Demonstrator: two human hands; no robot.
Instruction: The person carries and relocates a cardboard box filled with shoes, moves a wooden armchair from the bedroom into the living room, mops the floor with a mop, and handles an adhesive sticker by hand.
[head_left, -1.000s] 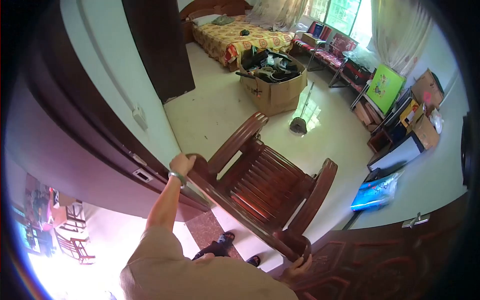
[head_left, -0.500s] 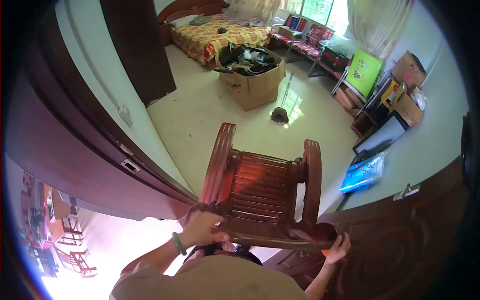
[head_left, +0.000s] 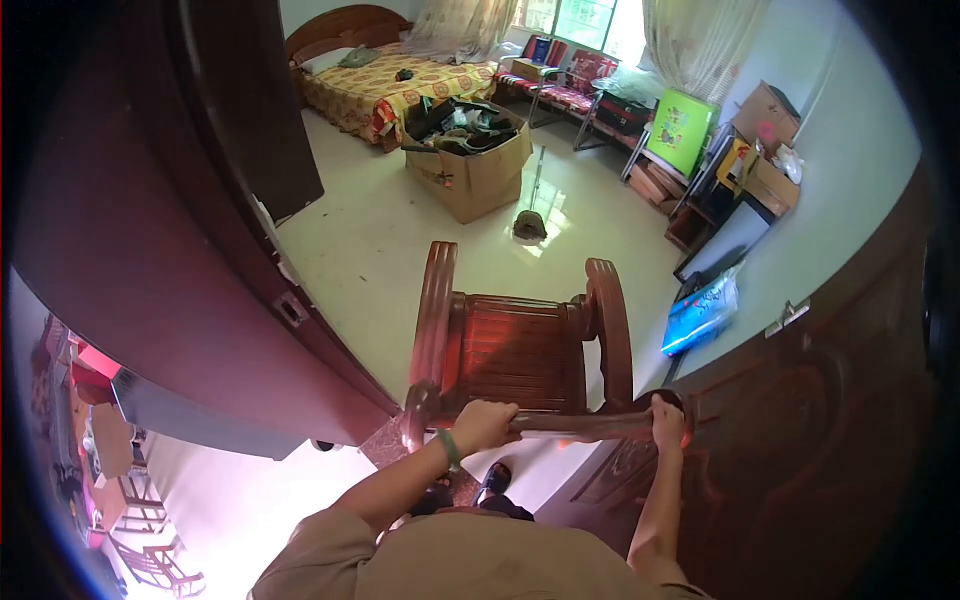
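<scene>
A dark red wooden armchair (head_left: 520, 350) with a slatted seat and thick curved arms stands in the doorway, its top rail nearest my body. My left hand (head_left: 484, 426), with a green bangle at the wrist, is wrapped round the left part of that rail. At the rail's right end, my right hand (head_left: 667, 420) grips the wood beside the door. Both of my feet show below the rail, in dark sandals.
An open brown door (head_left: 780, 430) is at the right, a door frame (head_left: 290, 310) at the left. Beyond stand a full cardboard box (head_left: 470, 185), a mop head (head_left: 529, 227), a bed (head_left: 370, 90) and a blue package (head_left: 700, 315) by the wall.
The chair has turned from slanted to nearly straight with the doorway. My left hand has shifted from the rail's left end inward along it. The view has moved, with the room's objects now further left.
</scene>
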